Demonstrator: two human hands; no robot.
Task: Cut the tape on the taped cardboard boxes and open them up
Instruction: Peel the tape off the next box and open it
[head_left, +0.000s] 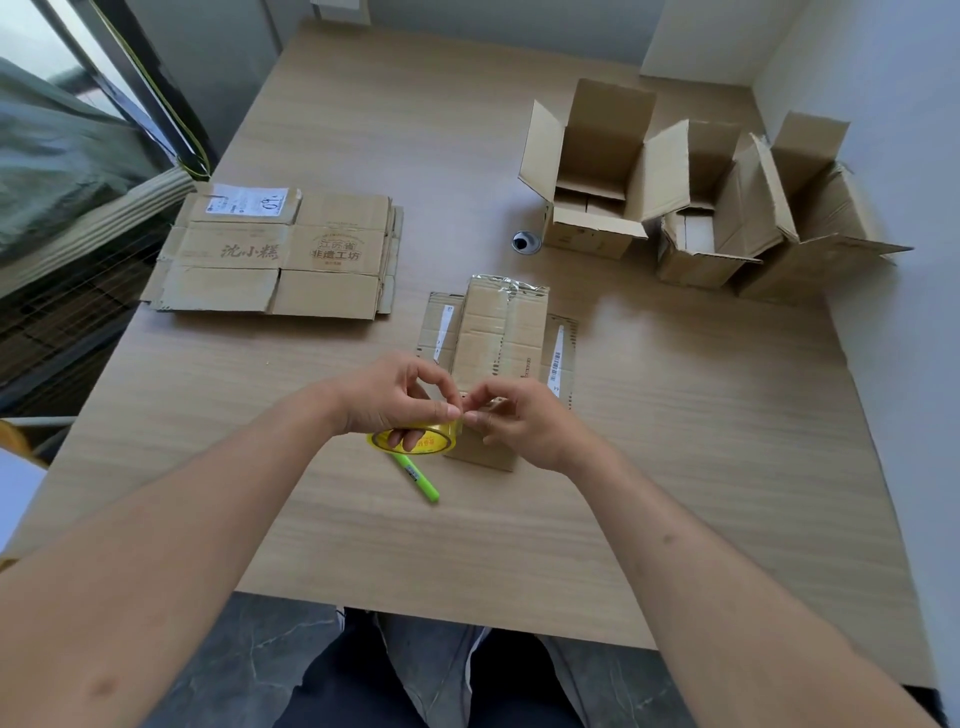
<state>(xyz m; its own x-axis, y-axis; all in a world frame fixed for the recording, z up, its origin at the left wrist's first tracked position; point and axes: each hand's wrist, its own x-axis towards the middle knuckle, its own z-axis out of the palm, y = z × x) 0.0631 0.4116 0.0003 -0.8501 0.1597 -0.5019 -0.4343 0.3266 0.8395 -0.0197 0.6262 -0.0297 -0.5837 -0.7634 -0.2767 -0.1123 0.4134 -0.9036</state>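
My left hand (395, 395) grips a roll of clear tape with a yellow core (415, 439) just above the table. My right hand (519, 418) pinches the tape's loose end beside the roll, fingertips meeting those of the left hand. Under and beyond both hands lies a small cardboard box (501, 338), flaps spread, with shiny tape along its far edge. A green utility knife (415, 477) lies on the table just below the roll, untouched.
A stack of flattened cardboard boxes (275, 254) lies at the left of the wooden table (675, 441). Three opened boxes (691, 208) stand at the back right near the wall. A round cable hole (525, 241) sits in the tabletop beside them.
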